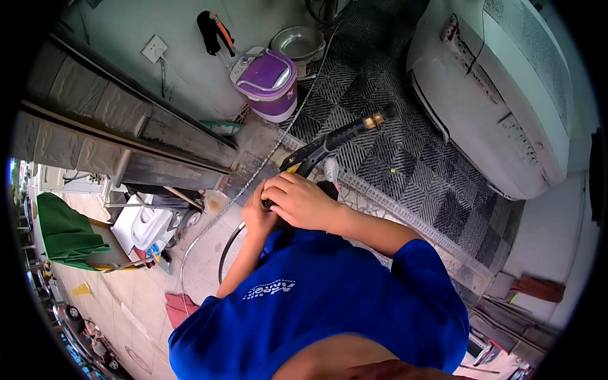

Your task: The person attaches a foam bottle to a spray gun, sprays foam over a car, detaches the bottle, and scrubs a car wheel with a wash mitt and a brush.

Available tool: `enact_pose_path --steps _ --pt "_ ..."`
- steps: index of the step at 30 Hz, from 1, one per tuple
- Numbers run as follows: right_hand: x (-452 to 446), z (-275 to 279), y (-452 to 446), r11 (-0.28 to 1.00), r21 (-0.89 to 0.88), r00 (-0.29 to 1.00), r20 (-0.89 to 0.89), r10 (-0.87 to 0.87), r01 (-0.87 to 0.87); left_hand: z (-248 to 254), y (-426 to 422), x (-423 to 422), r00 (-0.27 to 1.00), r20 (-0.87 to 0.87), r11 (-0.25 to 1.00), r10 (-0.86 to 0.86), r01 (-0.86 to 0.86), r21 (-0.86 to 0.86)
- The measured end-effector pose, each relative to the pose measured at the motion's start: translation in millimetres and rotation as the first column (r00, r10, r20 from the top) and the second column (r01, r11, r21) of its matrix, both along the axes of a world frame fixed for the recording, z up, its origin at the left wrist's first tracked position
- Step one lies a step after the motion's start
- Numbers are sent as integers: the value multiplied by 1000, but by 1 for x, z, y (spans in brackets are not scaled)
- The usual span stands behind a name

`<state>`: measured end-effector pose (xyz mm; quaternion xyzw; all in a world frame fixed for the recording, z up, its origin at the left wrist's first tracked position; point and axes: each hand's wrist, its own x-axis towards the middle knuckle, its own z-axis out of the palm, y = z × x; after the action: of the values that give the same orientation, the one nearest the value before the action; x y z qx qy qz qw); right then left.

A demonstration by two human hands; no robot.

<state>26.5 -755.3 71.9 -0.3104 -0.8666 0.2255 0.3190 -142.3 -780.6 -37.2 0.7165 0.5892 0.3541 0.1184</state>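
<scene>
A black pressure washer gun (326,144) with a brass tip points up and to the right in front of my chest. My left hand (254,214) is closed at its rear end, near where a black hose (226,253) hangs down. My right hand (297,199) lies over the gun's rear part from the other side, its fingers curled and touching my left hand. The grip and trigger are mostly hidden under my fingers. A yellow detail shows on the gun just ahead of my hands.
A silver car (481,107) stands at the right on black floor tiles (373,158). A purple-and-white tub (272,85) and metal basin (297,43) sit by the wall. A pale hose (221,231) crosses the floor. Green cloth (66,231) and a white machine (149,221) are left.
</scene>
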Motion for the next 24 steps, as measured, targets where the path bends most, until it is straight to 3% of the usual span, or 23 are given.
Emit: enact_pose_path --steps 1,3,4,6,7,8,9,11,13,14,15,16,17,19,20,21,23,24 --pt "15 17 28 1000 13 997 -71 -26 27 -5 18 6 999 20 997 49 -48 -58" --pt "51 20 85 995 -94 975 -218 -39 19 1 61 25 940 222 957 259 -219 -189" --pt "70 13 111 962 -268 948 -293 -126 45 4 84 29 898 213 879 384 -285 -381" --pt "100 -18 151 837 -539 878 -352 -326 94 6 131 42 755 524 902 395 -211 -377" --pt "117 -24 171 714 -694 884 -267 -383 100 -1 156 48 650 648 912 397 -201 -357" --pt "129 -27 192 709 -698 890 -252 -379 104 29 181 70 459 798 913 390 -84 -398" --pt "138 -28 211 703 -703 895 -239 -376 107 30 202 79 460 790 908 405 -99 -408" --pt "141 -31 255 751 -658 898 -297 -324 54 36 255 101 85 902 887 422 166 -431" --pt "137 -19 304 849 -522 910 -388 -146 -86 54 299 137 -32 931 902 365 261 -345" --pt "133 -24 324 781 -624 961 -221 -164 -10 56 320 150 -76 951 911 300 320 -261" --pt "130 -28 345 710 -700 987 -49 -154 76 44 345 166 -132 929 929 345 188 -319" --pt "129 -29 365 779 -620 913 -260 -315 92 45 369 179 -70 936 929 344 171 -328" --pt "128 -32 402 908 -403 802 -503 -322 112 45 395 190 -11 941 932 338 144 -334" --pt "161 -24 470 857 -491 946 -171 -274 160 47 448 212 110 897 889 428 128 -439" --pt "167 -40 506 849 -524 935 -269 -233 61 52 474 219 368 783 842 501 4 -540" --pt "173 -54 542 833 -552 912 -359 -197 -37 53 503 231 483 728 865 487 -153 -477" --pt "191 -28 604 849 -515 936 -344 -73 -123 66 558 238 374 674 744 638 -70 -665" --pt "193 -30 635 900 -424 957 -288 -27 -102 74 581 246 212 726 740 654 21 -672"
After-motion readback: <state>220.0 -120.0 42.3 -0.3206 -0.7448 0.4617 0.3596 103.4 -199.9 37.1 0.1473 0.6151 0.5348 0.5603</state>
